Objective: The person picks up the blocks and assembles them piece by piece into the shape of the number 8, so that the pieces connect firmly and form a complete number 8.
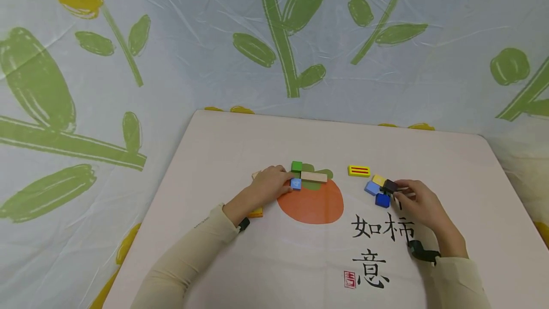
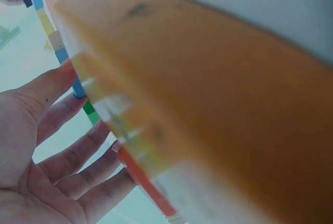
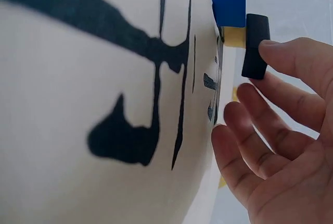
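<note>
My left hand (image 1: 269, 185) pinches a small light blue block (image 1: 296, 184) between thumb and forefinger, low over the tabletop. Just behind that block are a green block (image 1: 297, 166) and a long plain wooden block (image 1: 314, 177). In the left wrist view, the other fingers (image 2: 78, 153) are spread. My right hand (image 1: 422, 204) grips a black block (image 3: 256, 46) with thumb and forefinger, its remaining fingers loosely bent. Close beside the black block are a yellow block (image 1: 379, 180), a light blue block (image 1: 372, 188) and a dark blue block (image 1: 382, 200).
A yellow block with red stripes (image 1: 359, 170) lies behind the right-hand group. An orange block (image 1: 256, 212) sits under the left wrist and looms blurred in the left wrist view. The pale table (image 1: 240, 271) bears a printed persimmon (image 1: 313, 206) and black characters.
</note>
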Motion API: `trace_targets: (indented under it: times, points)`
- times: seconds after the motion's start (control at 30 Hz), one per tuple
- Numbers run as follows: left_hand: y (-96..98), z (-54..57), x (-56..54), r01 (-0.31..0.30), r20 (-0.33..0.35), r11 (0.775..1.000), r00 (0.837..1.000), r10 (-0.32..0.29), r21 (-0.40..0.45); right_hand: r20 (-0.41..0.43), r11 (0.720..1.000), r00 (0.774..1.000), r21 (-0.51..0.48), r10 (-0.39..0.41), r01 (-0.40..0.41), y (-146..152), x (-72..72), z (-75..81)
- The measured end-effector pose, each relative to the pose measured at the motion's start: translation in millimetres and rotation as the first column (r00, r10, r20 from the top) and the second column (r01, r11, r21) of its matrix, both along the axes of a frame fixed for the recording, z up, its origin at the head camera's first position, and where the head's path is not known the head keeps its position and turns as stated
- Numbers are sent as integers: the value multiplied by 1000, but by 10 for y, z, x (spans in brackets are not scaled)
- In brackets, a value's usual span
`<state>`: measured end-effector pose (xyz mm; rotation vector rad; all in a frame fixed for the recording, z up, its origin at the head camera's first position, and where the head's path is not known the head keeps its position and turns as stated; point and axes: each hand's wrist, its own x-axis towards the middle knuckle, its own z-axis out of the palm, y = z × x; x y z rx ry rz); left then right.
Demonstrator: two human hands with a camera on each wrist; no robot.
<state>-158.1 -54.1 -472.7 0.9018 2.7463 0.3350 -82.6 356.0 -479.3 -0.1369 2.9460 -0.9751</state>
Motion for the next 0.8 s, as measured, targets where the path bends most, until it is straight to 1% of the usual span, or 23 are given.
trace_targets:
  times: [0.17,0.27,0.4,0.6,0.67,0.8]
  points:
    - [7,-2,8,-6,-2,1000,1000,6,-8,-88,1000,996,2,13,-13,-35,-8,1]
    - [7,-1,15,-9,-3,1000,1000,9,-4,-132,999,990,3,39,-38,-97,-40,24]
    - [2,7,23,-5,-6,1000,1000,5,6,-154,997,985,-16,78,-82,-207,-117,37]
    - [0,7,25,-2,-7,1000,1000,2,16,-161,989,979,-52,127,-137,-408,-264,10]
    - [0,3,24,-3,-7,1000,1000,3,14,-171,985,975,-68,145,-159,-483,-317,-1]
    - [1,2,25,-7,-8,1000,1000,7,12,-215,975,959,-83,183,-205,-627,-420,-4]
